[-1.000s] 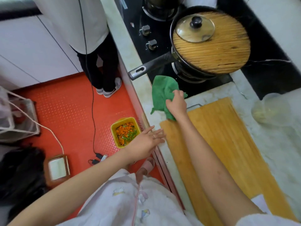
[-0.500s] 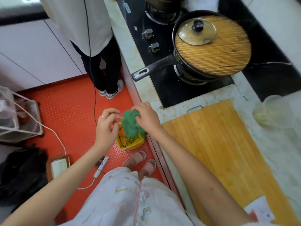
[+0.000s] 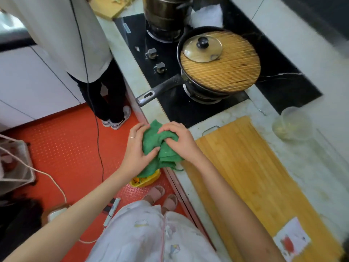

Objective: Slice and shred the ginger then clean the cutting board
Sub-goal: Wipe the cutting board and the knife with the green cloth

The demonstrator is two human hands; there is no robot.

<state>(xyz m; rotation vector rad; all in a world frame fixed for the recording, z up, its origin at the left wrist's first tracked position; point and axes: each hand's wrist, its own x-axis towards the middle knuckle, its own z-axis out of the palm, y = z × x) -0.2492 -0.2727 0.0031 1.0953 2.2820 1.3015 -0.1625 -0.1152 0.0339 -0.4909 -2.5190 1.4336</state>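
Both sets of fingers are curled into a bunched green cloth [image 3: 160, 146] — the left hand [image 3: 137, 152] grips it from the side with the thumb pressed into the folds, while the right hand [image 3: 179, 140] clutches it from above, knuckles up. The cloth hangs just past the counter edge [image 3: 181, 183], over a yellow bin [image 3: 149, 179] of orange scraps on the red floor mat [image 3: 75, 148]. Right beside the right wrist lies the bamboo cutting board [image 3: 245, 167], with a printed label [image 3: 291, 241] at its near corner. Beyond it stands a clear plastic container [image 3: 291, 123] with pale contents. The frying pan handle [image 3: 158, 89] juts over the counter edge near the hands — a second person [image 3: 105, 87] stands further along the counter.
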